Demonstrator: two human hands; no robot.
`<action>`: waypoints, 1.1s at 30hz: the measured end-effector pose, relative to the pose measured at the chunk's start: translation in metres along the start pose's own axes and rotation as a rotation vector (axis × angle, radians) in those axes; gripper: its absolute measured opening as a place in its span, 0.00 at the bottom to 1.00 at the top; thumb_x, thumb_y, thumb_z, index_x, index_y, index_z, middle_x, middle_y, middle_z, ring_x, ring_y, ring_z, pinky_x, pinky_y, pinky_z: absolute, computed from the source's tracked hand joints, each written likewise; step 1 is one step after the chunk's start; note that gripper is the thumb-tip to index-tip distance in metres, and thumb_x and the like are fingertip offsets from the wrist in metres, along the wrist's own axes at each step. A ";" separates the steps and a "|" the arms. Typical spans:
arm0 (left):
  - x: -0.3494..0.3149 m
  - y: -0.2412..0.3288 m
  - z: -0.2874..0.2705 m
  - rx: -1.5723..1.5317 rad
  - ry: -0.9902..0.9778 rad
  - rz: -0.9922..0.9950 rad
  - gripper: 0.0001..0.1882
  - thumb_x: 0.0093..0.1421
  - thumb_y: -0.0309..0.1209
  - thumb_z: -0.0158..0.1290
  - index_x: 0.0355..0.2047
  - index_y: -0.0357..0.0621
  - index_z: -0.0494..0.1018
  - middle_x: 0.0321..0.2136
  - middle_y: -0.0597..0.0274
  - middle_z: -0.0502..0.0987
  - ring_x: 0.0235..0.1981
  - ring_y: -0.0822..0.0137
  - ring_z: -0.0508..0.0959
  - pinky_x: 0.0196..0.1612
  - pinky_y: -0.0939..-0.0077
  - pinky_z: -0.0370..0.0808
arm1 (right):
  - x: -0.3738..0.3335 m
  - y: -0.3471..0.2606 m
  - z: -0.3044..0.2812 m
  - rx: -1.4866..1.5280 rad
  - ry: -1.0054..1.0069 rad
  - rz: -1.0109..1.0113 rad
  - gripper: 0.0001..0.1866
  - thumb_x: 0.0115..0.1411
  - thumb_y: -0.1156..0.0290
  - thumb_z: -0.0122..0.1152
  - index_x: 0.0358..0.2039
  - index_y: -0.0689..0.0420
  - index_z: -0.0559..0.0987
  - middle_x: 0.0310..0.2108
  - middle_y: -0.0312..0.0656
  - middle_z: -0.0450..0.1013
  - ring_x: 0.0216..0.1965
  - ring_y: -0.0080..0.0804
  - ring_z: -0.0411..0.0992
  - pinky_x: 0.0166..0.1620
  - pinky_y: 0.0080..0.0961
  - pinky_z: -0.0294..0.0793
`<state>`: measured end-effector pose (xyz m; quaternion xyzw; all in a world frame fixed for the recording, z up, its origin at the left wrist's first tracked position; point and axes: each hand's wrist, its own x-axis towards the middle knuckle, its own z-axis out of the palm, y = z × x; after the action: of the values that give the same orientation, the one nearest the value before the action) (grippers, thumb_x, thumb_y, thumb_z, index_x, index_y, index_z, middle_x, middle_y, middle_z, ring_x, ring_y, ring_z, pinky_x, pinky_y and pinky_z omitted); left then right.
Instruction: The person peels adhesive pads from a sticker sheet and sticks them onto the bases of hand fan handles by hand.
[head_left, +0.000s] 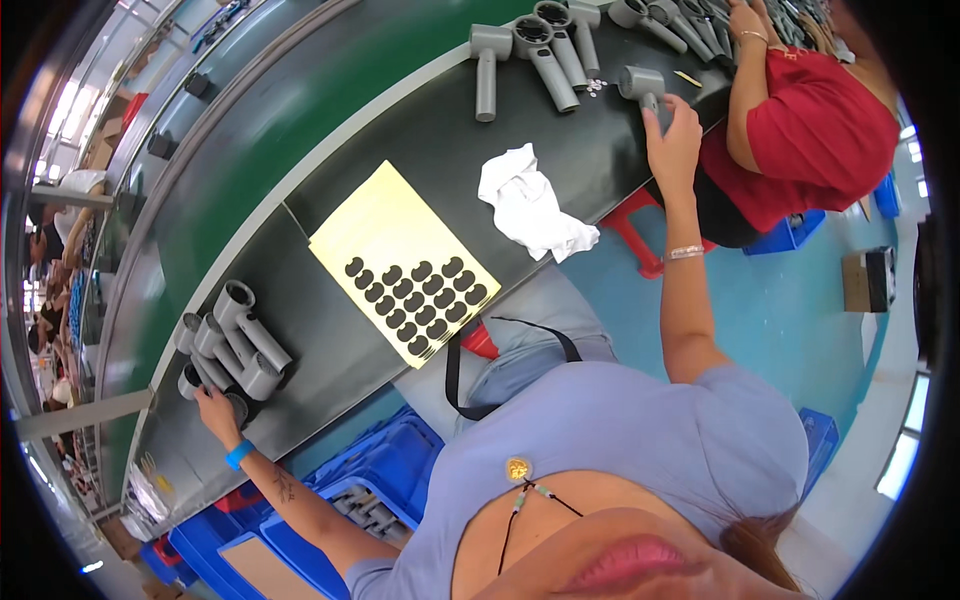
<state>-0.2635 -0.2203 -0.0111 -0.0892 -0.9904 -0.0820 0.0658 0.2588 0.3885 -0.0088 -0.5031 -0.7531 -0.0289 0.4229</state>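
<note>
A right hand (677,140) grasps the handle of a grey, hammer-shaped plastic device (640,82) with a short cylindrical head, near the right end of a dark, smooth-topped counter (440,150). Thumb and fingers lie on either side of the handle, close to the neck, with the head clear of the palm. The device looks light to moderate in weight, its shell stiff and its satin finish perhaps a little slippery; the slim, round handle offers the surest hold, while the open-looking ends of the head seem the more fragile part.

At the counter's left end, a left hand (218,415) reaches to a cluster of matching grey plastic devices (265,340), fingertips at the lower ones; whether it is closed on any of them cannot be told.

More grey devices with tube-like handles (486,85) lie along the far edge toward the right, some showing dark round ends, beside a scatter of small white bits (597,87). Between the hands, a flat, pale-yellow sheet (375,215) carries rows of black, notched oval stickers (413,302), one corner meeting the near edge. To its right, a soft white cloth (530,200) lies crumpled, its folds reaching the same edge. A co-worker in a red short-sleeved top (825,120) sits at the right end, and a glossy green belt (300,110) runs beyond the far edge.
</note>
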 end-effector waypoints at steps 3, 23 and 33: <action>-0.001 0.013 0.003 0.076 0.121 -0.038 0.20 0.64 0.40 0.46 0.53 0.45 0.68 0.47 0.48 0.76 0.49 0.47 0.75 0.49 0.55 0.71 | 0.009 0.028 0.021 -0.016 -0.120 0.095 0.30 0.58 0.57 0.61 0.56 0.57 0.64 0.45 0.55 0.72 0.46 0.51 0.72 0.49 0.39 0.70; 0.035 -0.013 0.011 0.150 0.254 -0.190 0.30 0.64 0.54 0.43 0.60 0.50 0.61 0.53 0.42 0.68 0.51 0.40 0.71 0.49 0.48 0.71 | 0.021 -0.008 0.042 0.307 0.270 -0.132 0.23 0.61 0.74 0.56 0.57 0.53 0.63 0.44 0.52 0.67 0.43 0.56 0.70 0.42 0.44 0.71; 0.028 0.015 0.001 0.221 0.130 -0.150 0.28 0.66 0.47 0.42 0.59 0.42 0.59 0.52 0.40 0.67 0.50 0.40 0.72 0.48 0.48 0.72 | 0.023 -0.015 0.043 0.306 0.211 0.007 0.20 0.63 0.73 0.54 0.56 0.53 0.67 0.45 0.49 0.69 0.45 0.51 0.70 0.48 0.36 0.69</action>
<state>-0.2878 -0.2011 -0.0062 -0.0015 -0.9910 0.0174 0.1329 0.2181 0.4186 -0.0151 -0.4297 -0.6984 0.0349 0.5713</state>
